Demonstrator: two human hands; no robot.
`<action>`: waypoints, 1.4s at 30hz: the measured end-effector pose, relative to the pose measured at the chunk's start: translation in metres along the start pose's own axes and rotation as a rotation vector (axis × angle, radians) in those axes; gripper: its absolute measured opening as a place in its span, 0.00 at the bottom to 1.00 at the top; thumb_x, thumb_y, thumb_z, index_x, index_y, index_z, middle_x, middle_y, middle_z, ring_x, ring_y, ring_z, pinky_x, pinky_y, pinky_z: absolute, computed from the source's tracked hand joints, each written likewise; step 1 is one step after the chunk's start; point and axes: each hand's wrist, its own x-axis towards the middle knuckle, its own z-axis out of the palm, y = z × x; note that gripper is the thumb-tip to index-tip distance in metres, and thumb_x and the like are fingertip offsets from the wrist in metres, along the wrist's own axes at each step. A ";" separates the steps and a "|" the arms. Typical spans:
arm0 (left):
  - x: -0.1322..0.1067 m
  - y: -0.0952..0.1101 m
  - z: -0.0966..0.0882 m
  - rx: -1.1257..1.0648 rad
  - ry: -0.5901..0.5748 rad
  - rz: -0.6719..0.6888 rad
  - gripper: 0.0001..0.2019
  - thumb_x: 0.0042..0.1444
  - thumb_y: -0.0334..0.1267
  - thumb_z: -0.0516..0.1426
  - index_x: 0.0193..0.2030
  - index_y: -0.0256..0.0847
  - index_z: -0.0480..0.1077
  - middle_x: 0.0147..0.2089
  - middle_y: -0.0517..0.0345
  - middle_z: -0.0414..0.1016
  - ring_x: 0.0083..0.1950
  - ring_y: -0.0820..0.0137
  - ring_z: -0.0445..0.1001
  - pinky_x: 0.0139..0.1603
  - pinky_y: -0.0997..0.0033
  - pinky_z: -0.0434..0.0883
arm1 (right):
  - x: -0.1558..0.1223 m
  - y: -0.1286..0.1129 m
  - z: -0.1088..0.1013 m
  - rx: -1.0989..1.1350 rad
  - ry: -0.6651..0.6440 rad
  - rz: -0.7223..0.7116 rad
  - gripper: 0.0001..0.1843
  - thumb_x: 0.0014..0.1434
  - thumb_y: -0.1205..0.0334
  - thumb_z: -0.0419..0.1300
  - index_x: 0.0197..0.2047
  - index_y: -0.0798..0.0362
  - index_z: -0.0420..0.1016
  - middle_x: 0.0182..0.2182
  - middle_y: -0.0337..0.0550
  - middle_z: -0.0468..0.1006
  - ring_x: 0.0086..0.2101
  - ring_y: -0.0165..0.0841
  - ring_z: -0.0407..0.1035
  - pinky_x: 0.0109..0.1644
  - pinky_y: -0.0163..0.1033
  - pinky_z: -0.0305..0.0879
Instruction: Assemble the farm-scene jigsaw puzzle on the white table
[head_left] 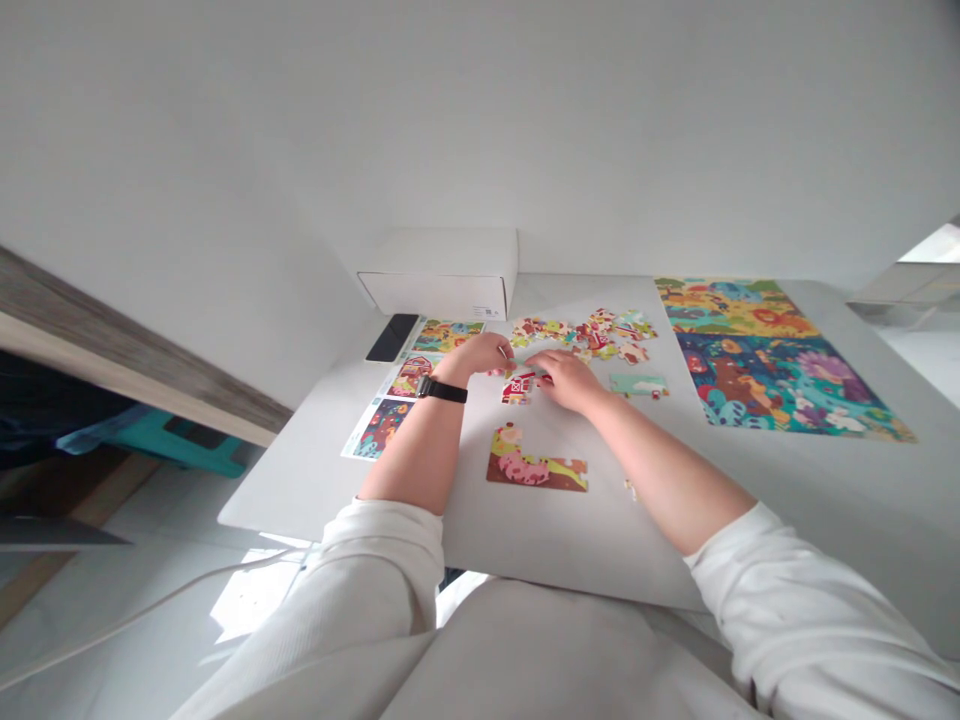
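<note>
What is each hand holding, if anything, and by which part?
The left hand apparently pinches a jigsaw piece by its edge; whether the right hand holds anything cannot be told.

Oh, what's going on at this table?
A person has both hands among jigsaw pieces. The left hand and right hand are close together beside a small section with a red barn; whether either grips a piece is too small to tell. Loose pieces are heaped just beyond. A joined section with a pink animal lies nearer the person, and a large colourful picture lies at the right.
</note>
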 end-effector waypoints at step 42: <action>0.014 -0.005 0.016 0.438 0.048 0.060 0.24 0.50 0.51 0.71 0.51 0.44 0.80 0.42 0.52 0.84 0.47 0.60 0.80 0.42 0.69 0.68 | 0.004 0.014 -0.050 -0.157 -0.312 0.287 0.25 0.59 0.61 0.73 0.59 0.49 0.82 0.56 0.53 0.83 0.53 0.49 0.78 0.55 0.47 0.73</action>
